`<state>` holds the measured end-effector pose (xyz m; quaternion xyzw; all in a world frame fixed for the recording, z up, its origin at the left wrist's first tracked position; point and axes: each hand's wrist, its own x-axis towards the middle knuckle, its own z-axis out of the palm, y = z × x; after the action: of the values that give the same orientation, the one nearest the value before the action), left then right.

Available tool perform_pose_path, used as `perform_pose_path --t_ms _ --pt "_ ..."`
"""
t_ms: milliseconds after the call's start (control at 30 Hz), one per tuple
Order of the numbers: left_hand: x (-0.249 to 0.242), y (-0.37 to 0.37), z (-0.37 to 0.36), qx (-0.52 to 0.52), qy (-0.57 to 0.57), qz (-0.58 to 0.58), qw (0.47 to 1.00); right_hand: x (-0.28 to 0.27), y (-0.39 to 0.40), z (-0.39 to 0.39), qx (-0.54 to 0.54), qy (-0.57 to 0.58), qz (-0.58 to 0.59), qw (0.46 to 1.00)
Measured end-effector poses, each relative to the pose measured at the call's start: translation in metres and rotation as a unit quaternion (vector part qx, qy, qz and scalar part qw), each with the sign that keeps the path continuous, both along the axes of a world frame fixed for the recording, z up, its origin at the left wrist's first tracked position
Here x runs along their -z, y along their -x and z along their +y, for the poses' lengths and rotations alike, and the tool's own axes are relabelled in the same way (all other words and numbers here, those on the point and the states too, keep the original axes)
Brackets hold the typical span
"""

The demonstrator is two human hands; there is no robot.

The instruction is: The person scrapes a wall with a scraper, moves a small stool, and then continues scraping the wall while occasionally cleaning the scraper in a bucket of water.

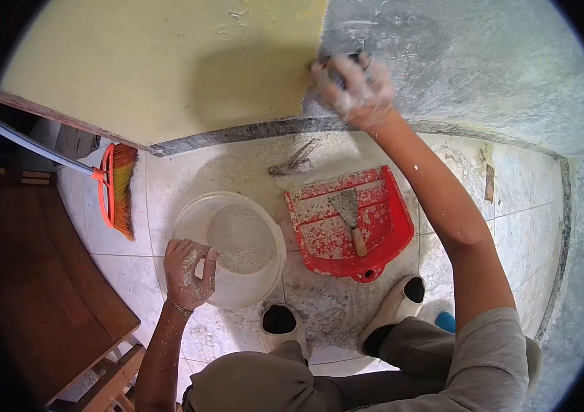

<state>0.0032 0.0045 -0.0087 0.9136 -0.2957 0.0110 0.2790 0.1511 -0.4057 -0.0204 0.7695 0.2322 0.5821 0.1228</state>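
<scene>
At the boundary between yellow paint and bare grey wall, my right hand is closed around a small dark object pressed to the wall. The object is mostly hidden by my blurred, white-dusted fingers. My left hand, dusty too, is over the left rim of a white bucket, its fingers curved and the thumb apart, with nothing seen between them. Cloudy, speckled liquid shows in the bucket. To its right, a red dustpan holds pale flakes and a scraper with a wooden handle.
A broom with orange bristles leans at the left, above brown wooden furniture. Debris pieces lie on the dusty tiles near the wall base. My shoes are below the dustpan, near a blue object.
</scene>
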Motion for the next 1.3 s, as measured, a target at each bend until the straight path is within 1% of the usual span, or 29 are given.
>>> perform_pose_path --t_ms 33,100,133,200,233,300,333,400,467,500,533,567,600,667,700,733,767,800,833,900,933,967,1000,1033,1067,1167,1200,1267,1300 --pt "-0.001 -0.001 0.0 -0.001 -0.002 -0.003 1.0 0.014 0.002 -0.001 -0.001 -0.002 -0.003 1.0" --pt "-0.003 0.0 -0.002 -0.001 0.001 -0.007 1.0 0.043 0.009 -0.005 0.036 0.113 0.06 0.991" --pt "-0.004 0.001 -0.004 -0.003 0.001 -0.009 1.0 0.062 0.013 -0.008 0.035 0.113 0.058 0.991" --pt "-0.007 0.002 -0.007 -0.016 0.004 -0.009 1.0 0.095 0.017 -0.014 0.013 0.219 0.225 0.949" --pt "-0.006 0.003 -0.007 -0.015 0.005 -0.013 1.0 0.1 0.018 -0.015 0.015 0.22 0.221 0.95" --pt "-0.003 0.003 -0.005 -0.009 0.003 -0.014 1.0 0.106 0.02 -0.018 -0.005 0.205 0.288 0.935" --pt "-0.005 0.002 -0.005 -0.007 0.002 -0.015 1.0 0.086 0.025 -0.011 0.02 0.162 0.321 0.933" --pt "-0.006 0.003 -0.007 -0.012 0.006 -0.015 1.0 0.036 0.023 -0.011 0.043 0.109 0.236 0.965" --pt "-0.003 0.003 -0.007 -0.014 0.007 -0.017 1.0 -0.024 0.015 -0.001 0.043 0.004 0.132 0.99" --pt "-0.002 0.003 -0.007 -0.016 0.006 -0.024 1.0 -0.046 0.012 0.002 0.044 0.002 0.138 0.989" --pt "-0.003 0.003 -0.006 -0.016 -0.003 -0.026 1.0 -0.065 0.008 0.004 0.026 -0.033 0.049 0.998" --pt "-0.004 0.004 -0.006 -0.015 -0.006 -0.025 1.0 -0.073 0.004 0.005 0.009 -0.068 -0.042 0.997" --pt "-0.005 0.005 -0.007 -0.018 -0.006 -0.017 1.0 -0.045 0.001 -0.001 -0.001 -0.047 0.011 0.999" --pt "-0.006 0.002 -0.009 -0.022 -0.002 -0.015 1.0 0.001 0.01 -0.003 0.021 0.058 0.034 0.998" --pt "-0.005 0.002 -0.008 -0.019 -0.008 -0.018 1.0 0.031 0.015 -0.008 0.017 0.125 0.118 0.985" --pt "-0.005 0.003 -0.007 -0.016 -0.013 -0.023 1.0 0.061 0.02 -0.014 0.014 0.191 0.198 0.961" --pt "-0.004 0.003 -0.008 -0.015 -0.011 -0.024 1.0 0.094 0.02 -0.025 -0.028 0.222 0.233 0.946" --pt "-0.004 0.004 -0.008 -0.014 -0.01 -0.025 1.0 0.089 0.022 -0.022 -0.07 0.252 0.266 0.928" --pt "-0.004 0.003 -0.008 -0.012 -0.009 -0.026 1.0 0.082 0.024 -0.024 -0.067 0.252 0.266 0.928" --pt "-0.006 0.003 -0.009 -0.014 -0.012 -0.021 1.0 0.063 0.028 -0.024 0.018 0.207 0.383 0.9" --pt "-0.005 0.004 -0.009 -0.018 -0.014 -0.013 1.0 0.066 0.022 -0.034 -0.021 0.06 0.302 0.951" --pt "-0.005 0.004 -0.01 -0.014 -0.012 -0.009 1.0 0.031 0.028 -0.04 -0.003 0.043 0.195 0.98" --pt "-0.004 0.003 -0.011 -0.019 -0.005 -0.015 1.0 -0.023 0.031 -0.045 0.013 0.029 0.085 0.996" --pt "-0.003 0.004 -0.011 -0.025 -0.001 -0.015 1.0 -0.055 0.027 -0.052 0.026 -0.005 0.019 0.999" --pt "-0.004 0.004 -0.011 -0.024 -0.01 -0.018 0.999 -0.069 0.022 -0.058 0.039 -0.039 -0.048 0.997" --pt "-0.004 0.005 -0.01 -0.039 -0.022 0.016 0.999 -0.055 0.021 -0.055 0.028 -0.016 -0.071 0.997" --pt "-0.005 0.005 -0.011 -0.036 -0.022 0.017 0.999 -0.017 0.019 -0.06 0.002 0.005 -0.013 1.0" --pt "-0.007 0.006 -0.012 -0.042 -0.038 0.013 0.998 0.069 0.016 -0.076 -0.025 0.125 0.099 0.987" --pt "-0.007 0.006 -0.012 -0.042 -0.036 0.009 0.998 0.087 0.029 -0.084 -0.038 0.181 0.16 0.97"
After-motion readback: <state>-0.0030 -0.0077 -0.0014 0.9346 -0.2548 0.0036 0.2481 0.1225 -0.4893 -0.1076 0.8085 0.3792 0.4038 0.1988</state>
